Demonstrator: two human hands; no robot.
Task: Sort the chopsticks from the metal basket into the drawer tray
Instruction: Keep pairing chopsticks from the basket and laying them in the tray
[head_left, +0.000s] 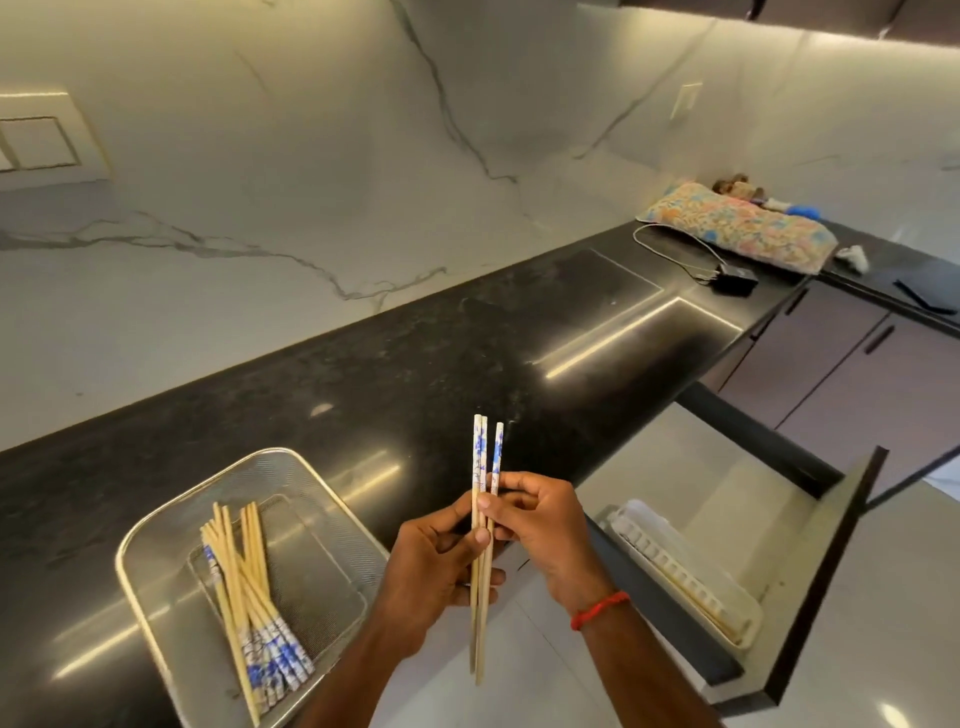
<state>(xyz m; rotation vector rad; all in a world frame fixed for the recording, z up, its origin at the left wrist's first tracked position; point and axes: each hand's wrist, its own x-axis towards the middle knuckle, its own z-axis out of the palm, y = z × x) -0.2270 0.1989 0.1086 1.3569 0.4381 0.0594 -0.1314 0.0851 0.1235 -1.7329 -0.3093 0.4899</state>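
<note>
I had three slim bamboo chopsticks with blue-and-white patterned tops (481, 457) standing upright just right of the silver wire-mesh basket (156, 525), past the edge of the black stone counter (363, 374). My left hand (434, 564) curled round their middles, thumb across the front. My right hand (543, 519) pinched them slightly higher with its fingertips. They looked light, stiff and smooth (apt to slide past one another), so I judged mid-shaft the place to grip. The bundle of matching chopsticks (244, 587) lay loose inside the basket. Farther right of the basket sat the pale plastic drawer tray (685, 577), possibly holding a stick or two, though I couldn't be sure.
</note>
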